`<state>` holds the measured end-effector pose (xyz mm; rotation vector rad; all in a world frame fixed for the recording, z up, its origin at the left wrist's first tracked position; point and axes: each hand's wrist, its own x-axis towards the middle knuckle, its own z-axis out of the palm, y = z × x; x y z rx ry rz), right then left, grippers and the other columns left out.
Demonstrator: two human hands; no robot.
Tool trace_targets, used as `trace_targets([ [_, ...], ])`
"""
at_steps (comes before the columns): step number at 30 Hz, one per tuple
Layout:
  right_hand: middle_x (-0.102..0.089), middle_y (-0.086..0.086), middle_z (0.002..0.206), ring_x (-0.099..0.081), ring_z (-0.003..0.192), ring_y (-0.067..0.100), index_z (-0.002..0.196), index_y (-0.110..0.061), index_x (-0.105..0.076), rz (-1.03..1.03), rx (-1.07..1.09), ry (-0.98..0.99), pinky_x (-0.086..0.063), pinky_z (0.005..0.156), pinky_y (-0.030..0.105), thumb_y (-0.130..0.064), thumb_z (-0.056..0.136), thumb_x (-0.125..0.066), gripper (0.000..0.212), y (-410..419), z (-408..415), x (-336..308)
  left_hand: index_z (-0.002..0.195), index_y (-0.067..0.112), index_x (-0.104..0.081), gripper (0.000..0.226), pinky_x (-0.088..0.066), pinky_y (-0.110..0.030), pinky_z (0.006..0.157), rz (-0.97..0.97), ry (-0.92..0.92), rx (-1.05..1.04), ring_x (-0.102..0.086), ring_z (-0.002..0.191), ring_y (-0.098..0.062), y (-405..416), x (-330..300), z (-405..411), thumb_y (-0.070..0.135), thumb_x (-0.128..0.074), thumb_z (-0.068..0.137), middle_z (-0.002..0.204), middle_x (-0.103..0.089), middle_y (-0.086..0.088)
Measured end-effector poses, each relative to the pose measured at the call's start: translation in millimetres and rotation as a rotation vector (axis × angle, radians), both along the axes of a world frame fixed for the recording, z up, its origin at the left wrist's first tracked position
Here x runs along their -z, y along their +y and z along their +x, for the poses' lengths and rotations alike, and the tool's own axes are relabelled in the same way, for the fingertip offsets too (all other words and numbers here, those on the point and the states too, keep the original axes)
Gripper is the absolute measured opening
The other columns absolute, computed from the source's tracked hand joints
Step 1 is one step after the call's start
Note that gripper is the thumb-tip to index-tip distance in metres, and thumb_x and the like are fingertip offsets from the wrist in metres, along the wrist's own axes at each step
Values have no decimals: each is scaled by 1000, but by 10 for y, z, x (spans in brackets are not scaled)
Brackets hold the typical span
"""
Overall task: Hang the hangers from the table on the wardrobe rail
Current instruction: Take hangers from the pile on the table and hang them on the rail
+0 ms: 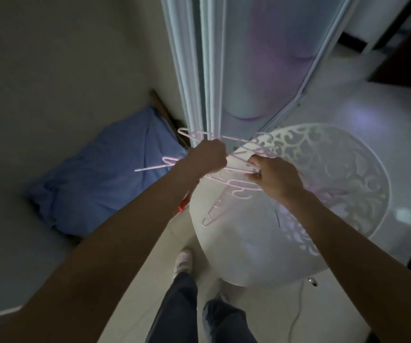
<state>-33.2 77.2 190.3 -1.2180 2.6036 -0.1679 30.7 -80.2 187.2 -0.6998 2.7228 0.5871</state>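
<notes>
Head view: left hand [205,157] and right hand [276,178] each grip several pink hangers [226,191], uncountable.

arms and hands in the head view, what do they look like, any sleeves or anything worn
Both arms are bare along their whole visible length, with no sleeve in view. The left hand and the right hand are bare too: no gloves, and no watch, bracelet or ring can be made out in the dim, slightly blurred picture.

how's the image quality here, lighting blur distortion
Head view: dim room, forearms dark; glare patches on the glossy floor and white table; wide-angle bending curves the door frame; the pink hangers and both hands, left hand, right hand, look soft.
</notes>
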Motion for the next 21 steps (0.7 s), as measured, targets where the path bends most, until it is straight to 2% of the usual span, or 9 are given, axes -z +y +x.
trace_targets([
  [4,-68,5,113,-62,107,28,111,-22,-62,-67,-63,-74,-45,83,30,-57,83,-57,45,-304,90,-491,122,5,-54,33,-47,-38,95,-111,-34,-255,-55,113,-34,-325,-370,351,16,-47,91,123,-57,-14],
  [8,-66,4,117,-61,108,29,105,-19,-62,-109,-163,-39,-46,85,32,-60,86,-51,46,-732,208,-905,140,2,-31,51,-45,-43,97,-117,123,-520,-52,117,-40,-780,-842,794,8,-46,91,129,-51,-20],
  [10,-68,7,110,-62,105,30,103,-17,-63,-90,-204,-9,-45,82,32,-61,86,-49,49,-940,312,-1134,136,-3,-36,47,-43,-41,98,-135,165,-594,-52,120,-41,-1008,-1039,1021,5,-47,91,131,-52,-21],
  [12,-68,9,107,-62,102,30,99,-15,-64,-116,-252,34,-45,80,31,-59,86,-51,48,-1144,428,-1350,123,-7,-52,36,-44,-37,96,-117,204,-672,-55,118,-39,-1233,-1234,1255,5,-49,90,125,-58,-24],
  [14,-69,13,105,-63,102,31,97,-12,-66,-158,-270,86,-47,83,33,-56,86,-53,47,-1342,522,-1541,113,-11,-59,31,-52,-32,86,-15,233,-774,-62,102,-40,-1462,-1414,1511,4,-55,86,109,-64,-28],
  [15,-69,14,105,-63,103,31,99,-11,-67,-164,-261,95,-48,84,34,-54,87,-54,47,-1424,550,-1606,111,-13,-60,31,-55,-26,70,53,268,-830,-64,84,-38,-1548,-1481,1616,3,-59,84,91,-65,-27],
  [17,-67,16,108,-62,106,32,105,-8,-64,-180,-248,87,-48,86,36,-46,90,-55,42,-1620,646,-1740,110,-15,-58,34,-44,-21,40,140,322,-945,-52,58,-26,-1703,-1623,1854,3,-64,82,63,-50,-14],
  [19,-65,19,115,-59,111,33,111,-4,-61,-213,-239,70,-47,89,36,-35,93,-53,36,-1826,731,-1843,107,-14,-57,31,-39,-22,38,220,408,-1023,-50,67,-26,-1823,-1726,2015,3,-65,82,62,-41,-11],
  [21,-63,22,118,-58,113,35,114,1,-60,-258,-234,16,-46,90,35,-25,95,-52,33,-2058,819,-1924,83,-8,-56,14,-40,-20,37,278,507,-1095,-54,64,-24,-1931,-1830,2118,4,-63,84,64,-44,-13],
])
